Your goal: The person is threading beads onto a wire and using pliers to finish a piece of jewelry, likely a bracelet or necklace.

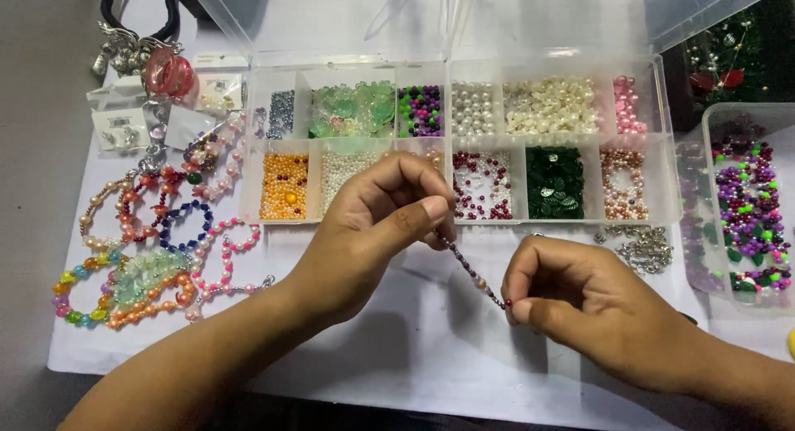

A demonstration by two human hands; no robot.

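Nearest, right hand (580, 303) and left hand (377, 224) each pinch an end of a thin beaded strand (472, 271) held taut over the white mat (414, 340)—likely light, limp, slippery, best gripped at ends—with the compartmented bead box (667, 182) beyond.

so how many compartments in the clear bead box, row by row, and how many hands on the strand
Clear bead box, back row compartments: 6
Front row compartments: 6
Total compartments: 12
Hands on the beaded strand: 2, the left hand pinching its upper end and the right hand pinching its lower end
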